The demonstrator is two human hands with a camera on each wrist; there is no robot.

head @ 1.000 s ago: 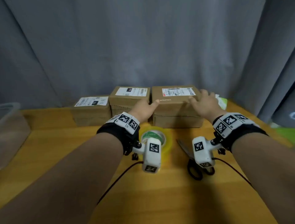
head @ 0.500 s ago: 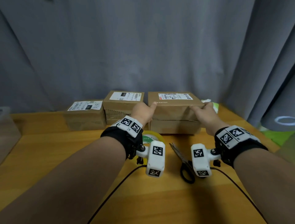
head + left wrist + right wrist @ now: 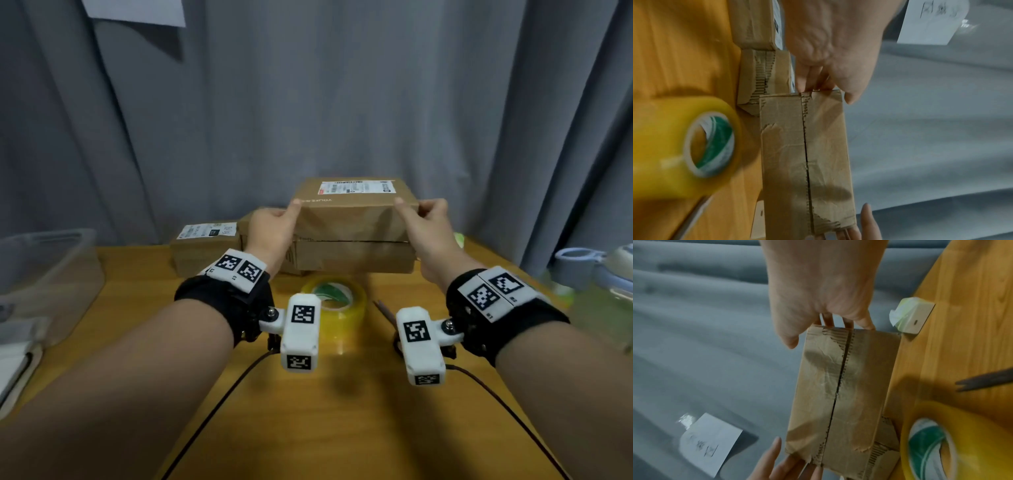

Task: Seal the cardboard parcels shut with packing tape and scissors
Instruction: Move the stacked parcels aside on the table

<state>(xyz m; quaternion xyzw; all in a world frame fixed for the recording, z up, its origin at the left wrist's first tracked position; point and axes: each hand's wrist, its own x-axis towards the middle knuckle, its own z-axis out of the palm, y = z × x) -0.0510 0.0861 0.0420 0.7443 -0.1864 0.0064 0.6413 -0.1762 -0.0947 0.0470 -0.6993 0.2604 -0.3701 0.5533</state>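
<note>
Both hands, left hand [image 3: 272, 229] and right hand [image 3: 426, 224], clasp the parcel [image 3: 354, 214] by its ends, tipping its unsealed seam [image 3: 805, 146] toward the tape roll [image 3: 334, 296], probably for taping.

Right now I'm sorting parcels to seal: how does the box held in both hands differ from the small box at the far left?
The held box is raised and tilted, gripped at its ends by the left hand and right hand; the far-left box rests flat on the table, untouched. The held box looks larger. Its facing side shows an open, untaped seam; the far-left box's seam isn't visible. Both are brown cardboard with white labels.
</note>
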